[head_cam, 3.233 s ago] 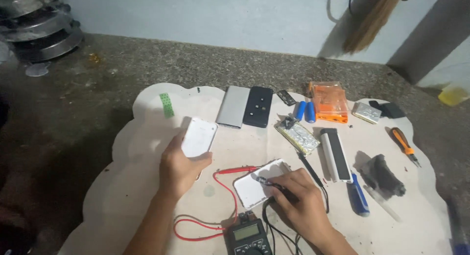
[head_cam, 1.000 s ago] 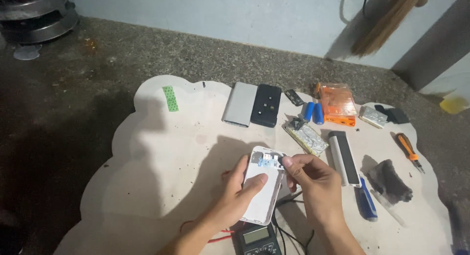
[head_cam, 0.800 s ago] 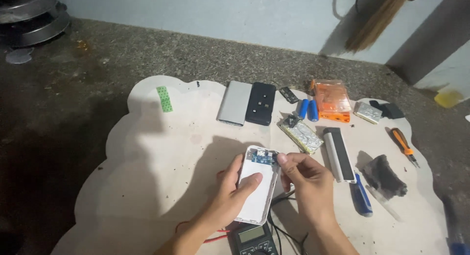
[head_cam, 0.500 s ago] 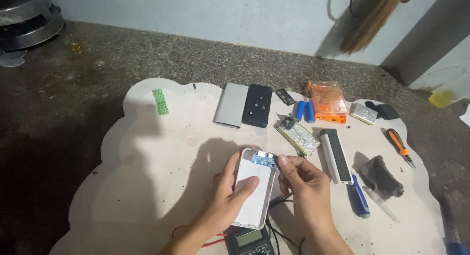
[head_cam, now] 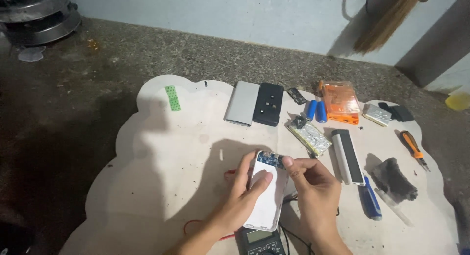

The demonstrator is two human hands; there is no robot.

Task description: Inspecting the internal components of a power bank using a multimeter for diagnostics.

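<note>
Compared with the frame of three seconds ago, both hands have come together: the white case that the left hand held apart on the left side now sits between the two hands at the lower centre of the frame, above the multimeter (head_cam: 258, 240).

The left hand (head_cam: 247, 198) wraps the white power bank case (head_cam: 268, 196) from the left, thumb lying on its flat face and fingers closed behind it. The right hand (head_cam: 313, 186) pinches the top end of the case, thumb and forefinger pressed at the small blue circuit board (head_cam: 270, 159) that shows there.

The case looks like a light, stiff plastic shell with a smooth face, so it may slip; the long edges seem the safest places to hold. The exposed board looks fragile and is better touched at its edges only.

On the pale board (head_cam: 161, 152) behind lie a silver power bank (head_cam: 242, 102) and a black one (head_cam: 268, 103) side by side, two blue cells (head_cam: 316, 110), an orange box (head_cam: 340, 100), a silver foil pack (head_cam: 309, 136), a blue-handled screwdriver (head_cam: 370, 202) and an orange-handled screwdriver (head_cam: 413, 148) at the right.
</note>
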